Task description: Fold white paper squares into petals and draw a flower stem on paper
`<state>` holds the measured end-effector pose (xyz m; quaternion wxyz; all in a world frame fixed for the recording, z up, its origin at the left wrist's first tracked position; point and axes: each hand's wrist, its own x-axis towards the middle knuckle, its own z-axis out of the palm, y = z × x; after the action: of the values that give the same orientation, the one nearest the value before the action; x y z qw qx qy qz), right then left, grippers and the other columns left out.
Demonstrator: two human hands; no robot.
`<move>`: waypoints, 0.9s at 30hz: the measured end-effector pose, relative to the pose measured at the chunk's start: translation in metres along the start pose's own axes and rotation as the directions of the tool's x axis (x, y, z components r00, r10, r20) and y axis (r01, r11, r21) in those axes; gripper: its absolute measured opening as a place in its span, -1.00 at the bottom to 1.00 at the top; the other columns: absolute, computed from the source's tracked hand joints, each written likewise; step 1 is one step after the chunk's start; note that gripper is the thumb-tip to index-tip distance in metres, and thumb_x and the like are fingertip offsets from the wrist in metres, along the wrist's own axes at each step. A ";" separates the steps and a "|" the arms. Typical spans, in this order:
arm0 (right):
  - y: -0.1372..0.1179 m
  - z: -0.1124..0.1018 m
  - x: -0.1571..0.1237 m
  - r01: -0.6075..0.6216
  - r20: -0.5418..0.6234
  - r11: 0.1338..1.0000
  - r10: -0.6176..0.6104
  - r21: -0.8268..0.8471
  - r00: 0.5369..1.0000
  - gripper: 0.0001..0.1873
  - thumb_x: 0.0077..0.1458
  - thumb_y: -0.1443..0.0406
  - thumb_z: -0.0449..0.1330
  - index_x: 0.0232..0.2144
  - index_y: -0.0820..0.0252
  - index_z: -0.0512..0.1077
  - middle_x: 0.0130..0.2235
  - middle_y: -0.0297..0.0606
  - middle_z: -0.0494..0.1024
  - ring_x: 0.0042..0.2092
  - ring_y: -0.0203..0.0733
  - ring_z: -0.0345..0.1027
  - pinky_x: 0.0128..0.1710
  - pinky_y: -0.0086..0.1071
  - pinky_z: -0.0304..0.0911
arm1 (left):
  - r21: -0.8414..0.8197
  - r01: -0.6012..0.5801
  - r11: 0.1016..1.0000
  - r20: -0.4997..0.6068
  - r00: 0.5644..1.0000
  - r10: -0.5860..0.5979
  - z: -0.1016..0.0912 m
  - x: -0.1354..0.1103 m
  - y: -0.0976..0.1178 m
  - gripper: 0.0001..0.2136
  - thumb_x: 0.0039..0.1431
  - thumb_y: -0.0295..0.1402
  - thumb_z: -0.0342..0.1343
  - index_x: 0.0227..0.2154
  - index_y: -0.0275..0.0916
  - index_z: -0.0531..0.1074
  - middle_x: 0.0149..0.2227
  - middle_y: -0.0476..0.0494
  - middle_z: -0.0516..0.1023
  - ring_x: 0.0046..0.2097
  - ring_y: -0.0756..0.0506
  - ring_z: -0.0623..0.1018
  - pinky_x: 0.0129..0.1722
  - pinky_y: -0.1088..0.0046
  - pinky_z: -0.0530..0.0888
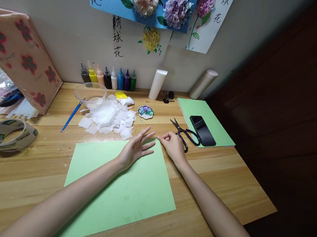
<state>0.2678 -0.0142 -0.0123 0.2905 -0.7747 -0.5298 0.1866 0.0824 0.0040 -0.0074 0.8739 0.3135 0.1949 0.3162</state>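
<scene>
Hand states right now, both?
Left hand: open, fingers spread over the near sheet.
Right hand: closed, fingertips together at the near sheet's corner; grip unclear.

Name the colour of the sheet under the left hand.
Light green; the sheet shows best in the head view.

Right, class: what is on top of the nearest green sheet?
The left hand and forearm extend over the green sheet; the right hand seems to pinch its far right corner. Paper beneath the forearm is hidden.
</scene>
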 end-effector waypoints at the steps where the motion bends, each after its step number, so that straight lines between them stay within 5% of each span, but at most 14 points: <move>1: 0.000 -0.001 0.001 0.013 0.004 0.999 -0.013 -0.033 1.000 -0.62 -0.03 -0.01 0.16 -0.58 0.16 0.36 -0.53 -0.26 0.51 -0.46 -0.18 0.36 -0.50 -0.40 0.07 | 0.003 0.001 1.000 -0.001 1.000 -0.001 0.000 0.000 0.000 -0.55 0.22 -0.10 -0.09 0.17 0.07 0.15 0.28 -0.05 0.10 0.13 -0.24 0.33 0.08 0.14 0.25; 8: 0.007 -0.002 0.005 0.059 -0.068 0.963 -0.079 -0.262 0.995 -0.59 -0.03 -0.05 0.18 -0.44 0.17 0.29 -0.48 -0.25 0.49 -0.46 -0.16 0.34 -0.53 -0.42 -0.05 | 0.004 -0.001 1.000 -0.014 1.000 0.001 0.001 -0.001 0.001 -0.55 0.22 -0.13 -0.08 0.17 0.05 0.17 0.27 -0.05 0.12 0.13 -0.24 0.33 0.07 0.16 0.27; 16: 0.006 0.000 0.002 0.146 -0.027 0.922 -0.166 -0.359 0.986 -0.75 0.17 0.14 0.06 -0.36 0.20 0.39 -0.46 -0.23 0.53 -0.45 -0.18 0.37 -0.54 -0.41 -0.08 | -0.017 0.006 1.000 -0.025 1.000 -0.006 0.003 -0.002 0.003 -0.51 0.21 -0.14 -0.07 0.21 0.04 0.08 0.23 -0.14 0.20 0.10 -0.24 0.38 0.02 0.13 0.32; 18: 0.011 -0.003 0.000 0.316 0.036 0.899 -0.320 -0.304 0.947 -0.80 0.20 0.23 0.04 -0.24 0.19 0.42 -0.34 -0.22 0.57 -0.36 -0.20 0.42 -0.48 -0.44 0.04 | -0.027 0.010 1.000 -0.020 1.000 -0.011 0.003 -0.002 0.003 -0.48 0.21 -0.13 -0.08 0.23 0.04 0.02 0.15 -0.18 0.32 0.07 -0.24 0.41 0.02 0.11 0.32; 21: 0.019 -0.011 -0.003 0.573 0.208 0.784 -0.535 -0.238 0.819 -0.72 0.21 0.35 0.00 -0.10 0.06 0.44 -0.25 -0.28 0.56 -0.26 -0.27 0.42 -0.39 -0.48 0.13 | -0.048 0.008 0.999 -0.012 1.000 -0.008 0.001 -0.002 0.002 -0.46 0.22 -0.14 -0.09 0.25 -0.01 -0.01 0.03 -0.23 0.44 0.04 -0.24 0.43 0.02 0.09 0.32; 27: 0.025 -0.027 -0.002 0.708 0.433 0.634 -0.568 -0.312 0.700 -0.58 0.18 0.39 -0.01 0.05 -0.03 0.37 -0.35 -0.31 0.52 -0.37 -0.29 0.38 -0.45 -0.49 0.12 | -0.088 -0.001 0.996 -0.039 0.999 -0.002 0.002 -0.002 0.003 -0.50 0.25 -0.17 -0.12 0.24 -0.03 0.02 -0.06 -0.23 0.47 0.05 -0.23 0.42 0.01 0.08 0.34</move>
<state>0.3008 -0.0299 -0.0077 0.0652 -0.5414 -0.8365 0.0531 0.0808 0.0041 -0.0038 0.8829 0.2687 0.1979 0.3304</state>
